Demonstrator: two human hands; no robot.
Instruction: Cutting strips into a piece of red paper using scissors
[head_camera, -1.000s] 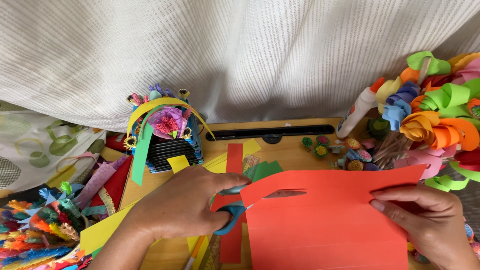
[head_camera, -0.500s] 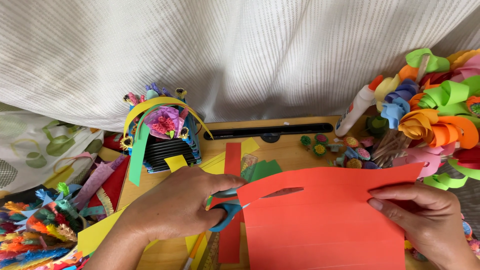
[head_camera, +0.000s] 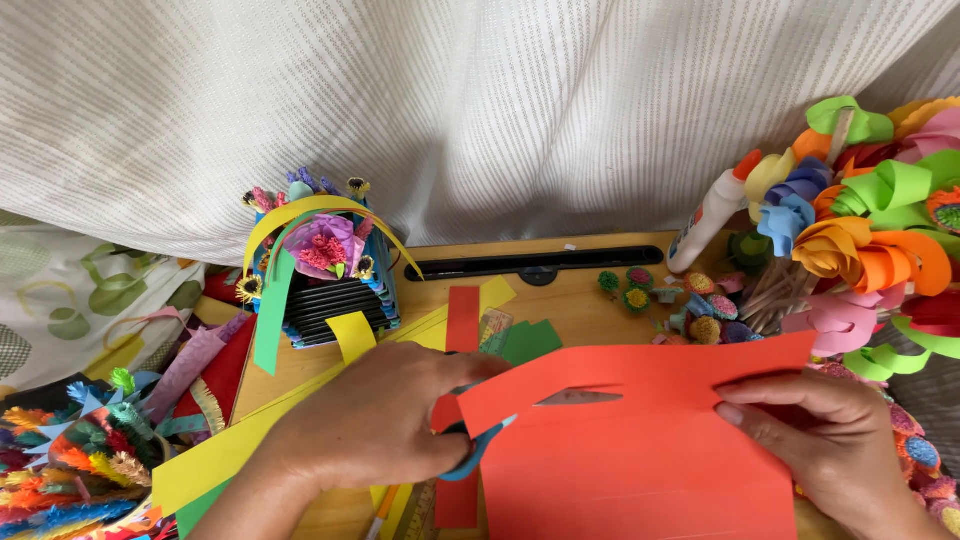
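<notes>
Nearest the camera, the left hand (head_camera: 375, 425) is closed around blue-handled scissors (head_camera: 472, 455), whose blades are buried in the left edge of a red paper sheet (head_camera: 640, 440). The right hand (head_camera: 825, 440) pinches the same sheet at its right edge, thumb on top, fingers underneath, holding it taut. From the scissors the sheet stretches toward 3 o'clock, and its long axis runs left to right. A slit (head_camera: 580, 398) already opens in that direction, parallel to the top edge, leaving a narrow strip above it. The left hand is the one at the cut; the right sits at the far end of that line.

Beyond the hands, at 12 o'clock, loose strips of red, yellow and green paper (head_camera: 480, 325) lie on the wooden board (head_camera: 580, 290). At 10 o'clock stands a small paper basket with a yellow handle (head_camera: 320, 270). At 2 o'clock a glue bottle (head_camera: 708, 215) leans beside a mass of curled paper flowers (head_camera: 870, 220). A white curtain (head_camera: 480, 100) hangs behind everything.
</notes>
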